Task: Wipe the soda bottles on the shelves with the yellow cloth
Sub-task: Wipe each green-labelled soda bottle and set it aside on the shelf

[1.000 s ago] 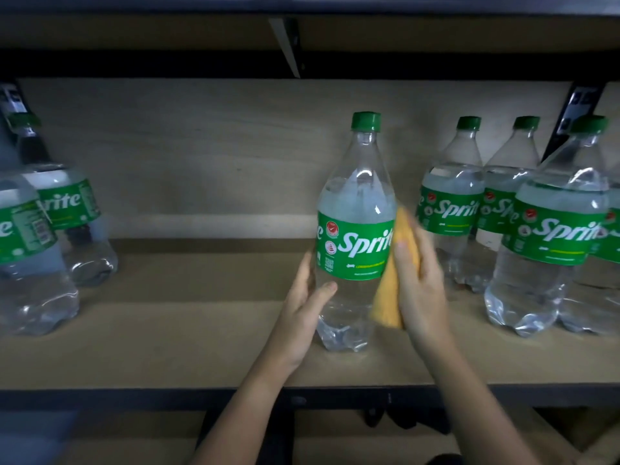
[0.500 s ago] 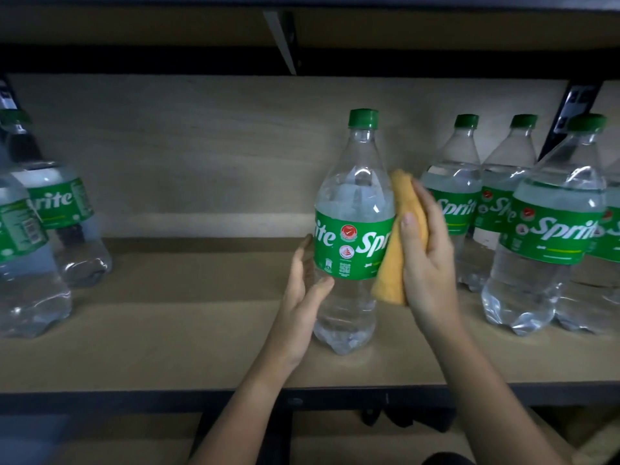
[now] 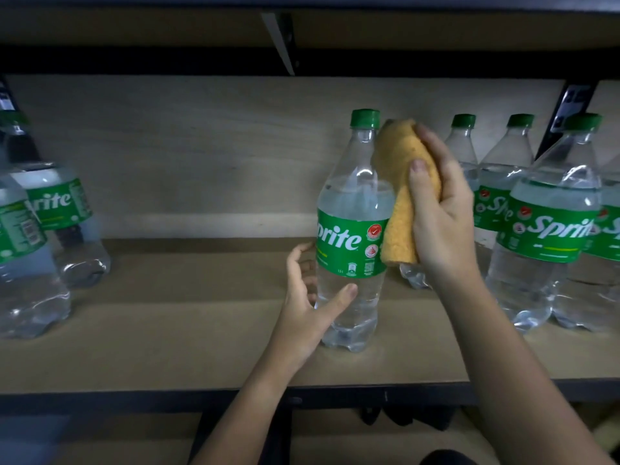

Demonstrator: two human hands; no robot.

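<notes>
Gripping yellow cloth (image 3: 401,196), right hand (image 3: 439,209) presses bottle (image 3: 352,229) shoulder.

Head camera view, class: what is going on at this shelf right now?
A person is wiping a Sprite bottle that stands upright in the middle of the wooden shelf. The right hand grips a yellow cloth against the bottle's right side, from the neck down to the label. The left hand curls around the lower part to steady it. More Sprite bottles stand at both sides.
</notes>
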